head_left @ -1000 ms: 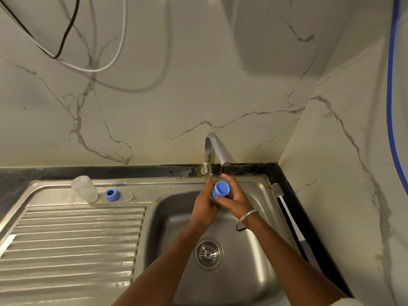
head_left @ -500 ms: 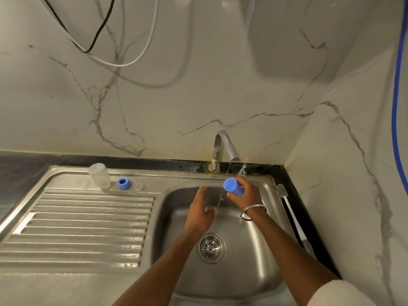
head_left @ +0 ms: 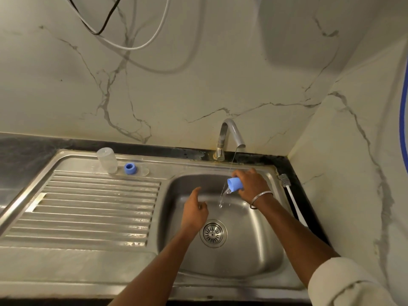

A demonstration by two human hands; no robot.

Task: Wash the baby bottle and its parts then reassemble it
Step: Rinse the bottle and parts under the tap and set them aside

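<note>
My right hand (head_left: pixel 251 184) grips a blue bottle cap (head_left: pixel 234 184) tipped on its side over the sink basin (head_left: pixel 254 246), and water pours out of its open mouth. A thin stream runs from the tap (head_left: pixel 229 138) just above it. My left hand (head_left: pixel 195 212) hovers over the basin to the left, holding nothing, index finger stretched out and the others loosely curled. The clear bottle body (head_left: pixel 107 160) stands upside down at the back of the drainboard (head_left: pixel 88 206), with the blue collar ring (head_left: pixel 130 168) and a clear teat (head_left: pixel 143 171) beside it.
A white-handled bottle brush (head_left: pixel 292 199) lies along the sink's right rim by the marble side wall. The drain strainer (head_left: pixel 213 233) sits mid-basin. Black and white cables (head_left: pixel 123 40) hang on the back wall; a blue hose (head_left: pixel 404 120) runs down the right.
My left hand let go of the blue cap and dropped lower left. My right hand tipped the cap sideways, and water now spills from it. The view shifted left.
</note>
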